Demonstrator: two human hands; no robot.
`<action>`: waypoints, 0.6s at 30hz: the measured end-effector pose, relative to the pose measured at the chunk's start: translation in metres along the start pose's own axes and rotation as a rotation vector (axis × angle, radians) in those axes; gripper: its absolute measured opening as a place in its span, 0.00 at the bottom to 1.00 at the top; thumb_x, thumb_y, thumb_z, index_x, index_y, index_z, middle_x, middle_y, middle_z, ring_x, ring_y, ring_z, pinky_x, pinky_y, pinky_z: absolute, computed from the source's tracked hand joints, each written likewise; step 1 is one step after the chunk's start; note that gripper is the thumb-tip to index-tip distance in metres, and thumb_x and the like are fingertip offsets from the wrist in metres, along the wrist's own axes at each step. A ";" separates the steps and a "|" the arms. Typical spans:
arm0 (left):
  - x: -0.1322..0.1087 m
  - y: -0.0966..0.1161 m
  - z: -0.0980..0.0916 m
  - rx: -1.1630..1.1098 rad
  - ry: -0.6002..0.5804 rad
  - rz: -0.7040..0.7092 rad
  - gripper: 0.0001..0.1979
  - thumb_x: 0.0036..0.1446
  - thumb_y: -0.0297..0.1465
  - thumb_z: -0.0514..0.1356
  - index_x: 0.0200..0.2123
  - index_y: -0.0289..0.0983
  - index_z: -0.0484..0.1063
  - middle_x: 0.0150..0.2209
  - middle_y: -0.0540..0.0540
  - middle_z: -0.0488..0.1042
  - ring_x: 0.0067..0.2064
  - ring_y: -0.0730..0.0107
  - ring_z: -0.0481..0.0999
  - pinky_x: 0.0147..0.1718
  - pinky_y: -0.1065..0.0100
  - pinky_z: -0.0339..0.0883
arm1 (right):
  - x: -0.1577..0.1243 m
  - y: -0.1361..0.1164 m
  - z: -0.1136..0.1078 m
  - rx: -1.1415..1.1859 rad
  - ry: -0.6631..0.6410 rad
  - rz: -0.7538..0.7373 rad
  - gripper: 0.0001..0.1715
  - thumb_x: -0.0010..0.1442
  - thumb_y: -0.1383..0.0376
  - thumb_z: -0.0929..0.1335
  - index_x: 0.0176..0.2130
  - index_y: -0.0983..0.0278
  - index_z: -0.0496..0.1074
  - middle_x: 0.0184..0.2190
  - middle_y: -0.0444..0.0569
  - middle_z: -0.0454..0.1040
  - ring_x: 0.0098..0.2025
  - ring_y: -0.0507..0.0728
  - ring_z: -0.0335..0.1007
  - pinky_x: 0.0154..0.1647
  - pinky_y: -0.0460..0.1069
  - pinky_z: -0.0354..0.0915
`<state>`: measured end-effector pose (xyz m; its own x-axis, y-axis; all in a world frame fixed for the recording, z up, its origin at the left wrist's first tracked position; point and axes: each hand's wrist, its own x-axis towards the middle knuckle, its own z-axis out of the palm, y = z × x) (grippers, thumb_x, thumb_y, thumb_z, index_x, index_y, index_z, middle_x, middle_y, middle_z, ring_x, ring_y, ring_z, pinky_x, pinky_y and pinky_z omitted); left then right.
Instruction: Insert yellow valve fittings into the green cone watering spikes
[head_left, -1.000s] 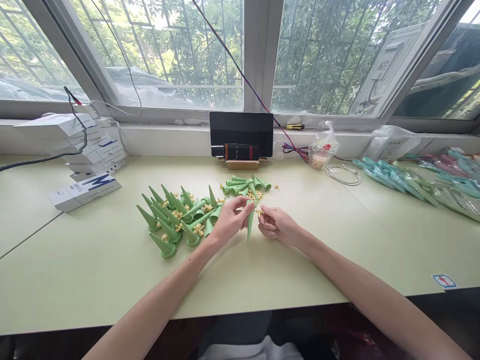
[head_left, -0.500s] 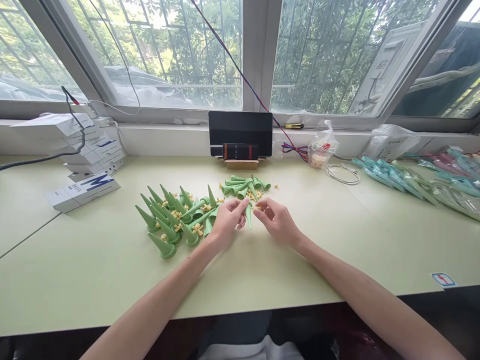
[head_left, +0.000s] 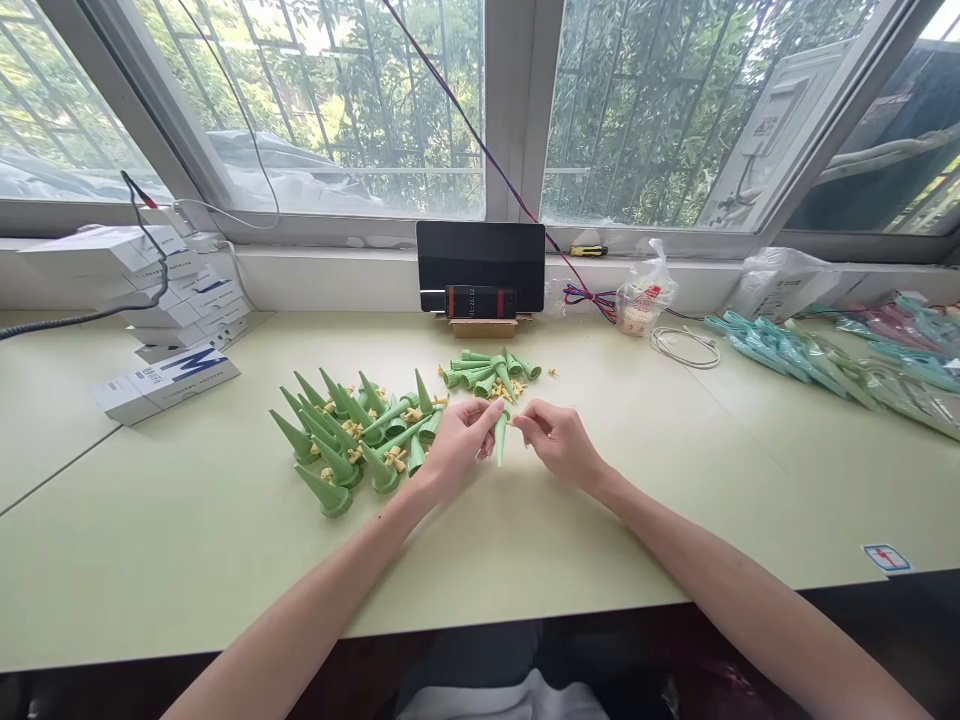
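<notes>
My left hand (head_left: 463, 440) grips a green plastic watering spike (head_left: 500, 442) by its wide end, the point facing down toward me. Close on the right, my right hand (head_left: 559, 438) is closed in a pinch on a small yellow valve piece (head_left: 513, 421), which meets the spike's side; how far it sits in is too small to tell. Left of my hands stands a group of green spikes (head_left: 330, 465), many with yellow valve pieces (head_left: 394, 458) in their sides. Beyond my hands lie several more green spikes (head_left: 472, 370) with a heap of loose yellow pieces (head_left: 491, 391).
A black tablet (head_left: 480, 255) with a phone (head_left: 480, 302) in front stands at the back. White boxes (head_left: 172, 380) are stacked at the left. A plastic bag (head_left: 645, 295), a coiled white cable (head_left: 684, 350) and bagged teal and green items (head_left: 780, 350) lie at the right.
My right hand has moved slightly, bringing the yellow valve piece against the side of the spike. The spike in my left hand has shifted a little toward me.
</notes>
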<state>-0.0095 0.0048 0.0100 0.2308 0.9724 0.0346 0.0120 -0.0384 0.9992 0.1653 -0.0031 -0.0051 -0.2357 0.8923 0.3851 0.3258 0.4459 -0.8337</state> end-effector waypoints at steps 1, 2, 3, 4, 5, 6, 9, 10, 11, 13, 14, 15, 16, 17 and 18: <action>0.000 0.000 0.000 0.007 -0.011 0.005 0.20 0.55 0.48 0.63 0.29 0.36 0.70 0.17 0.53 0.66 0.17 0.78 0.61 0.19 0.72 0.56 | 0.000 0.000 0.000 0.027 0.000 0.029 0.24 0.66 0.48 0.63 0.26 0.62 0.63 0.20 0.42 0.67 0.20 0.50 0.58 0.25 0.47 0.56; 0.000 0.000 0.001 0.017 -0.020 0.010 0.19 0.55 0.48 0.63 0.30 0.36 0.71 0.17 0.53 0.65 0.17 0.77 0.61 0.19 0.72 0.56 | 0.000 -0.001 -0.001 0.064 -0.002 0.058 0.26 0.65 0.48 0.63 0.25 0.62 0.62 0.18 0.42 0.66 0.19 0.50 0.57 0.24 0.47 0.56; 0.000 0.000 0.001 0.030 -0.027 0.019 0.19 0.56 0.48 0.63 0.32 0.36 0.72 0.17 0.54 0.64 0.17 0.77 0.61 0.19 0.73 0.56 | 0.000 -0.001 -0.001 0.107 -0.004 0.086 0.26 0.65 0.47 0.63 0.24 0.62 0.61 0.17 0.41 0.64 0.19 0.49 0.56 0.23 0.47 0.55; -0.001 -0.001 0.001 0.046 -0.032 0.030 0.19 0.56 0.47 0.62 0.33 0.36 0.73 0.17 0.54 0.64 0.17 0.77 0.61 0.19 0.73 0.56 | 0.000 -0.002 -0.001 0.154 -0.008 0.112 0.27 0.65 0.47 0.64 0.24 0.61 0.60 0.16 0.40 0.63 0.18 0.49 0.54 0.22 0.47 0.55; -0.001 -0.001 0.002 0.063 -0.037 0.043 0.19 0.57 0.47 0.62 0.34 0.36 0.73 0.17 0.54 0.64 0.17 0.77 0.62 0.19 0.73 0.56 | 0.001 -0.003 -0.001 0.200 -0.014 0.138 0.27 0.64 0.46 0.64 0.23 0.61 0.59 0.14 0.39 0.61 0.17 0.49 0.53 0.21 0.46 0.54; -0.001 -0.001 0.002 0.076 -0.039 0.057 0.18 0.57 0.47 0.62 0.35 0.36 0.73 0.18 0.54 0.64 0.18 0.77 0.62 0.18 0.73 0.56 | 0.001 -0.003 -0.001 0.244 -0.022 0.162 0.27 0.64 0.46 0.64 0.23 0.61 0.58 0.14 0.38 0.60 0.16 0.48 0.52 0.20 0.46 0.53; -0.002 -0.002 0.003 0.102 -0.032 0.110 0.18 0.57 0.47 0.62 0.36 0.37 0.73 0.20 0.53 0.66 0.18 0.77 0.64 0.18 0.73 0.57 | 0.002 -0.005 0.000 0.354 -0.034 0.224 0.27 0.64 0.47 0.65 0.23 0.61 0.58 0.12 0.37 0.57 0.15 0.48 0.50 0.18 0.46 0.51; -0.002 -0.002 0.004 0.113 -0.024 0.130 0.18 0.57 0.47 0.62 0.37 0.37 0.73 0.21 0.53 0.66 0.19 0.76 0.64 0.18 0.73 0.57 | 0.002 -0.005 0.000 0.385 -0.037 0.242 0.27 0.64 0.48 0.65 0.23 0.61 0.59 0.13 0.37 0.57 0.14 0.47 0.50 0.18 0.46 0.50; -0.003 -0.002 0.004 0.127 -0.017 0.150 0.18 0.57 0.46 0.62 0.38 0.37 0.73 0.21 0.53 0.67 0.19 0.76 0.65 0.18 0.73 0.58 | 0.002 -0.005 0.001 0.415 -0.041 0.260 0.27 0.63 0.48 0.65 0.23 0.62 0.59 0.13 0.37 0.57 0.14 0.47 0.50 0.17 0.46 0.49; -0.004 -0.003 0.004 0.158 -0.016 0.183 0.18 0.57 0.46 0.62 0.39 0.37 0.73 0.22 0.52 0.68 0.20 0.75 0.67 0.19 0.72 0.60 | 0.003 -0.004 0.001 0.479 -0.057 0.299 0.27 0.62 0.47 0.66 0.22 0.62 0.60 0.13 0.37 0.55 0.14 0.47 0.50 0.16 0.45 0.48; -0.004 -0.003 0.004 0.175 -0.019 0.195 0.18 0.57 0.46 0.62 0.40 0.37 0.73 0.23 0.52 0.69 0.20 0.74 0.67 0.20 0.72 0.60 | 0.003 -0.003 0.001 0.515 -0.069 0.324 0.27 0.61 0.47 0.67 0.23 0.62 0.60 0.14 0.37 0.55 0.14 0.47 0.49 0.16 0.45 0.47; -0.005 -0.002 0.004 0.196 -0.025 0.206 0.18 0.58 0.46 0.61 0.41 0.37 0.73 0.23 0.51 0.70 0.21 0.74 0.68 0.20 0.72 0.61 | 0.004 -0.003 0.001 0.554 -0.084 0.354 0.26 0.60 0.48 0.68 0.23 0.63 0.61 0.14 0.36 0.54 0.14 0.46 0.49 0.16 0.45 0.45; -0.006 -0.002 0.003 0.217 -0.032 0.218 0.18 0.58 0.46 0.61 0.42 0.38 0.73 0.24 0.51 0.71 0.21 0.73 0.68 0.21 0.71 0.62 | 0.004 -0.002 0.001 0.589 -0.098 0.388 0.25 0.59 0.48 0.68 0.23 0.63 0.61 0.14 0.36 0.53 0.14 0.46 0.47 0.16 0.44 0.44; -0.006 -0.002 0.003 0.243 -0.038 0.230 0.18 0.58 0.46 0.61 0.43 0.38 0.73 0.24 0.51 0.71 0.21 0.73 0.68 0.22 0.71 0.62 | 0.004 -0.002 0.000 0.620 -0.112 0.426 0.25 0.58 0.49 0.69 0.23 0.63 0.61 0.13 0.35 0.52 0.14 0.46 0.46 0.15 0.44 0.43; -0.007 -0.002 0.003 0.274 -0.042 0.242 0.17 0.59 0.45 0.60 0.43 0.38 0.73 0.24 0.51 0.71 0.21 0.73 0.68 0.23 0.71 0.63 | 0.005 -0.002 0.000 0.642 -0.124 0.465 0.24 0.58 0.51 0.69 0.23 0.63 0.60 0.13 0.35 0.52 0.14 0.45 0.45 0.15 0.43 0.42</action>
<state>-0.0085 -0.0026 0.0080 0.2984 0.9175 0.2631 0.2105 -0.3321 0.9194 0.1638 0.0001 -0.0017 -0.3180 0.9453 -0.0730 -0.1658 -0.1312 -0.9774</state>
